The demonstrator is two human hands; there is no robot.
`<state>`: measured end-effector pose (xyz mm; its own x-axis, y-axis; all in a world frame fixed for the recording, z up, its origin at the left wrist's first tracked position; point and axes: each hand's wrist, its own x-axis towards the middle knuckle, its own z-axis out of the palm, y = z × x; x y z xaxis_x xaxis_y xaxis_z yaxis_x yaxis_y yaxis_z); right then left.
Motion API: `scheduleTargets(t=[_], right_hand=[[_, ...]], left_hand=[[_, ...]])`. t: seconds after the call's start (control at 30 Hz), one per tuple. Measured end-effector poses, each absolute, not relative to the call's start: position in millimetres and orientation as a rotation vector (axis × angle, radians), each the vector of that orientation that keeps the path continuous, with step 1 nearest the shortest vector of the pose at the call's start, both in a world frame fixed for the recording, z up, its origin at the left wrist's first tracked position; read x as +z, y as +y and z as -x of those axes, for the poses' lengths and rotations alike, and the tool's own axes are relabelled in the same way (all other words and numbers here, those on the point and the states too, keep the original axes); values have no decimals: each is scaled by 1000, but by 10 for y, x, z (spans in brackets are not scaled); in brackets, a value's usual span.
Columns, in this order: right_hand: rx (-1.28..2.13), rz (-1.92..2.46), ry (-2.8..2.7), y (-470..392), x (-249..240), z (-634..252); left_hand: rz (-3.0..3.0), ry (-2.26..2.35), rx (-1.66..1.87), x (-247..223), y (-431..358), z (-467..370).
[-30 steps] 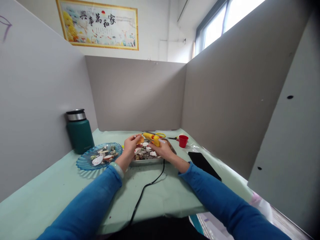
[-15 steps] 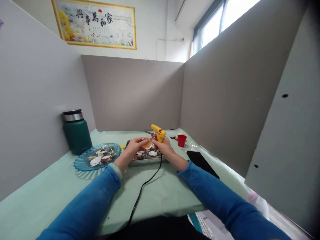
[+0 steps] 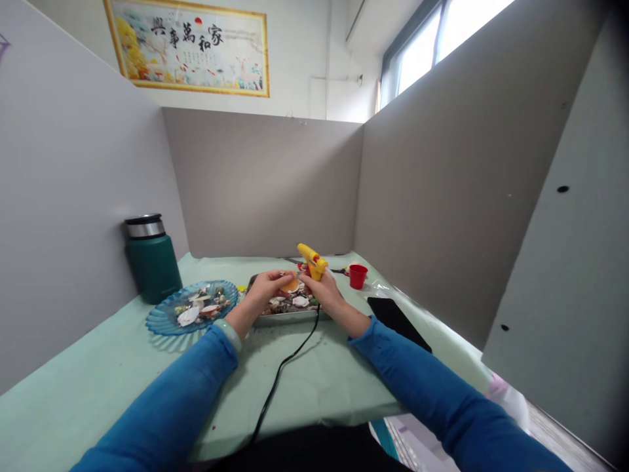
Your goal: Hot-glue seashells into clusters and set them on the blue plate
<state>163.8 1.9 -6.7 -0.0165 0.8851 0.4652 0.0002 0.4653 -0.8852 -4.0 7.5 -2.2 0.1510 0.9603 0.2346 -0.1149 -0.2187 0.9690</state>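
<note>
Above a metal tray [image 3: 280, 320] of mixed shells, my left hand [image 3: 263, 294] pinches an orange seashell [image 3: 291, 286] between thumb and fingers. My right hand [image 3: 325, 290] is closed round the handle of a yellow hot glue gun [image 3: 312, 259], whose nozzle points up and to the left. The thumb of that hand reaches to the orange shell's right edge; whether it presses on the shell, I cannot tell. From the glue gun a black cord [image 3: 285, 364] runs down across the table to its near edge. Several shells [image 3: 301, 301] lie in the tray below my hands.
A blue glass plate [image 3: 160, 320] holding shells is left of the tray, with a green bottle [image 3: 153, 265] behind it. To the right are a red cup [image 3: 358, 276] and a black phone-like slab [image 3: 399, 322]. Grey panels [image 3: 265, 183] enclose the green-covered table [image 3: 304, 387].
My hands keep nearly the same place and hold. The orange shell has tilted slightly between the fingers, and the whole view has shifted a little.
</note>
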Motion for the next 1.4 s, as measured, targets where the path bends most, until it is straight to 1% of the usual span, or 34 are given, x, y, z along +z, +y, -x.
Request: scheduleTargets(t=[0.3, 0.9, 1.4], right_hand=[[822, 899, -1422, -50, -17, -1655], [707, 954, -1438, -39, -25, -1637], [666, 822, -1393, 74, -135, -1593]], left_hand=[[-1398, 853, 1264, -11, 49, 29], [-1428, 933, 1314, 21, 18, -23], [-1435, 935, 1307, 41, -10, -10]])
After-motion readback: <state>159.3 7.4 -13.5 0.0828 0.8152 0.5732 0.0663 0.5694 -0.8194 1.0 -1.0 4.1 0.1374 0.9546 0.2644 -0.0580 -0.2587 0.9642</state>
